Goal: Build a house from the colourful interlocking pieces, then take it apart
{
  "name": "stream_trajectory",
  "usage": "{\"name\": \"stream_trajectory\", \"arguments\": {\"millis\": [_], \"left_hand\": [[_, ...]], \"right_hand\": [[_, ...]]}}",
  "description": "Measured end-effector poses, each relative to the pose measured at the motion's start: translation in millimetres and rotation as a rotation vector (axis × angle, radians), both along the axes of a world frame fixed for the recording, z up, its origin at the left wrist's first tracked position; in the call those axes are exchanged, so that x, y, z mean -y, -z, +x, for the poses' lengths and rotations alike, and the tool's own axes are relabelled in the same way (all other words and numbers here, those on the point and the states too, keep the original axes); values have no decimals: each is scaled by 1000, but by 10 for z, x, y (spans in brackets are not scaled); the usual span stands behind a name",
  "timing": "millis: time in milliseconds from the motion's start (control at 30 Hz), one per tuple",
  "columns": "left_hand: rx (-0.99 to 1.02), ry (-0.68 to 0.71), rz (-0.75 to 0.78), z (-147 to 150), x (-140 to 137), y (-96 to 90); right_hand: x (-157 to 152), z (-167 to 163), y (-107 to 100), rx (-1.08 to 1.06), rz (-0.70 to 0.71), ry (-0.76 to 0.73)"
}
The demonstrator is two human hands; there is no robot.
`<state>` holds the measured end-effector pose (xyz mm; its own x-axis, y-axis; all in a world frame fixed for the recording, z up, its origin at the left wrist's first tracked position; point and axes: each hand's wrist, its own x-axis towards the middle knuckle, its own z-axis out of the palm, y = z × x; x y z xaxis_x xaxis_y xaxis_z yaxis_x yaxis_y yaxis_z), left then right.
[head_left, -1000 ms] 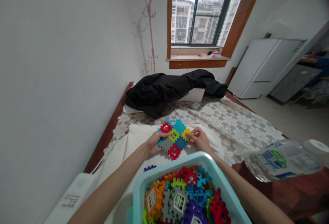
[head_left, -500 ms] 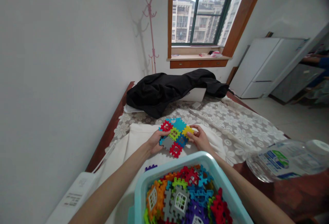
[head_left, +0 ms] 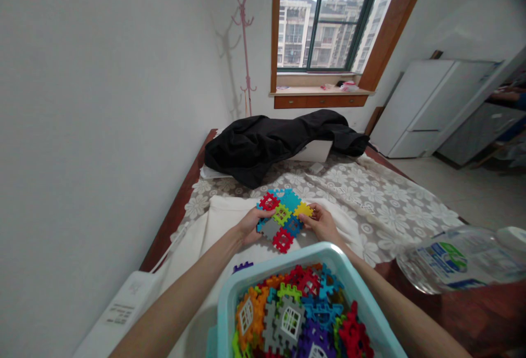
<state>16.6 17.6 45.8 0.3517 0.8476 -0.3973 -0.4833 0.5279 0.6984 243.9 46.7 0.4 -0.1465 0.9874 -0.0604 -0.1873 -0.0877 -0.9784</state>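
Observation:
A flat panel of interlocking plastic building tiles (head_left: 282,214) in red, blue, green, grey and yellow is held between both hands above the white cloth (head_left: 222,221). My left hand (head_left: 251,225) grips its left edge, thumb on top near the green tile. With finger and thumb, my right hand (head_left: 321,221) pinches the yellow tile (head_left: 303,210) at the panel's right corner. Whether that tile is fully locked in, I cannot tell. Nearer to me stands a light-blue bin (head_left: 283,264) full of loose tiles (head_left: 283,322) in several colours.
A purple tile (head_left: 243,266) lies beside the bin on the left. To the right is a large clear plastic bottle (head_left: 460,259). Black fabric (head_left: 283,136) lies over a white box (head_left: 313,151) at the far end. A white device (head_left: 127,306) sits at lower left.
The view has shifted slightly, so everything appears a little further right. My right fingers have moved slightly on the yellow tile; both hands keep hold of the panel.

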Motion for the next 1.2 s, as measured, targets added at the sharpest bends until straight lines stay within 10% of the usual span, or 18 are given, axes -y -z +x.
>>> {"name": "stream_trajectory", "arguments": {"millis": [433,1200], "left_hand": [[27,-109,-5,-19,-55,0],[-710,-315,612,204,26,74]], "right_hand": [[-28,15,71,-80,-32,-131],[-56,14,88,-211,-47,93]]}}
